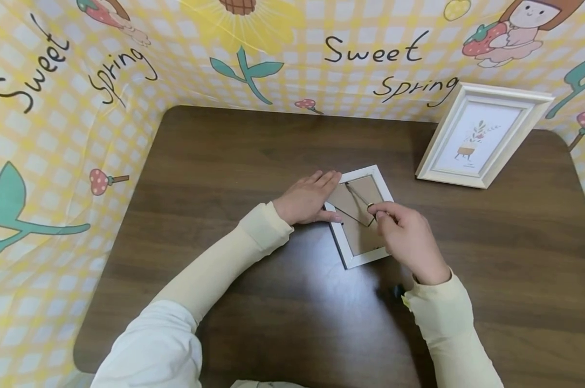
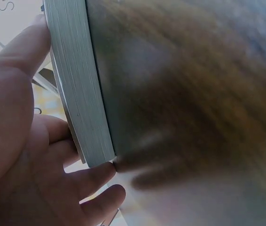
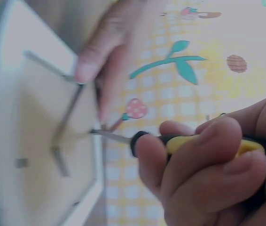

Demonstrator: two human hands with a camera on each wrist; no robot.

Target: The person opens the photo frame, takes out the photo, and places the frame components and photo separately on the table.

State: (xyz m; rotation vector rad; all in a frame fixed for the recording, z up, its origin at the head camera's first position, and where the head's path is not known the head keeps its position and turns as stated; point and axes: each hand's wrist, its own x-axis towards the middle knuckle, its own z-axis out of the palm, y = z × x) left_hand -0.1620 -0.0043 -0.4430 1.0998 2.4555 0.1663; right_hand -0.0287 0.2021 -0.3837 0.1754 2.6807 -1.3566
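A white picture frame (image 1: pixel 384 187) lies on the table with its brown backing board (image 1: pixel 362 237) up. My left hand (image 1: pixel 308 198) rests on its upper left corner, fingers straight, with the thumb along the left side. In the left wrist view, the frame's side edge (image 2: pixel 79 89) runs between thumb and fingers. My right hand (image 1: pixel 411 237) grips a screwdriver (image 3: pixel 116 137) with a black and yellow handle. The slim shaft slants down to the backing's upper edge, its tip at the inner border by a small dark spot. A stand flap lies across the board's middle.
Another white frame (image 1: pixel 517 132) with a potted-plant picture stands upright at the table's back right. Yellow checked cloth (image 1: pixel 292 64) with printed flowers and words hangs along the back and left sides. The brown wooden table (image 1: pixel 253 161) carries everything.
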